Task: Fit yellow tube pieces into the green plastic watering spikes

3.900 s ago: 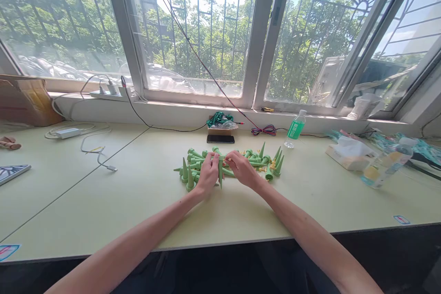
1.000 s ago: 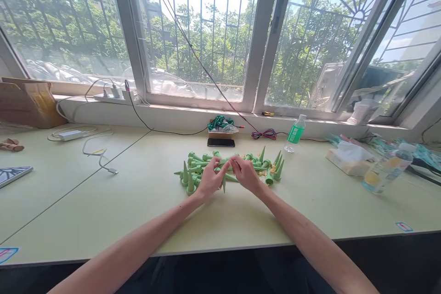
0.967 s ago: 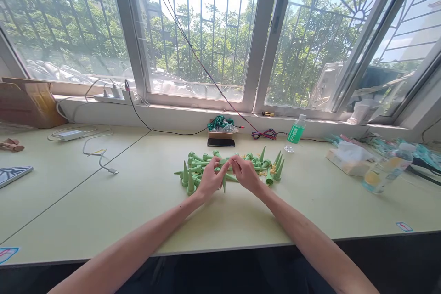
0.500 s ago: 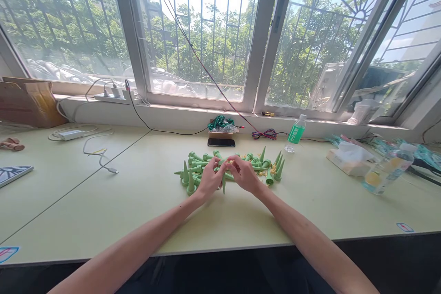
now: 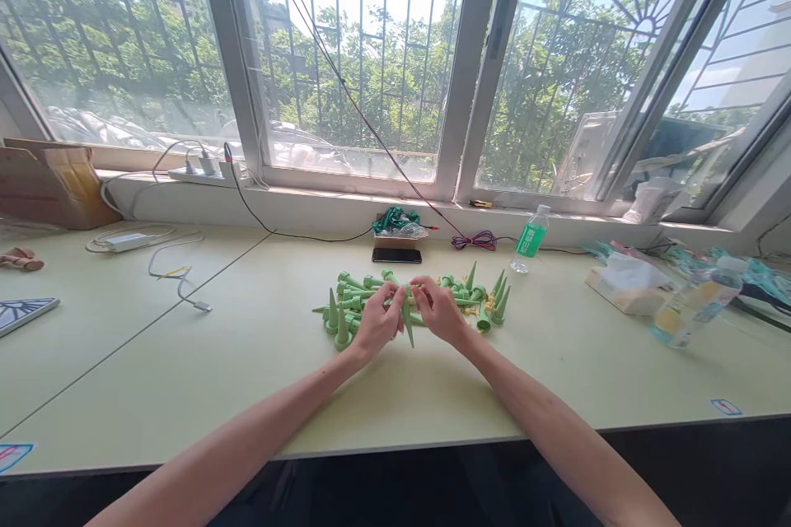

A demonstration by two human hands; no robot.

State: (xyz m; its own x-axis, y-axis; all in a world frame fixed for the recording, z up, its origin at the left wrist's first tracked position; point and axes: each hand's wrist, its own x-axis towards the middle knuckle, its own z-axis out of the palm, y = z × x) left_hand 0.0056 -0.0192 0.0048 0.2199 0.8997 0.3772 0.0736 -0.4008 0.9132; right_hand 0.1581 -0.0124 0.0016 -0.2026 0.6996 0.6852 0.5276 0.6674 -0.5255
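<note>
1. Fingers of the left hand (image 5: 376,324) clamp a green conical spike (image 5: 408,324), its tip toward six o'clock.
2. Right hand (image 5: 442,310): fingers beside its wide end; cannot tell if gripping.
3. Other green spikes (image 5: 342,331) crowd the tabletop (image 5: 247,370) at nine and three o'clock.
4. Smartphone (image 5: 396,255) at twelve.

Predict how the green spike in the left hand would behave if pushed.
The green spike looks like moulded plastic, so probably stiff and light. Its tapered shape would likely roll in a curve. Standing like the upright spikes, it might tip, being slim.
</note>
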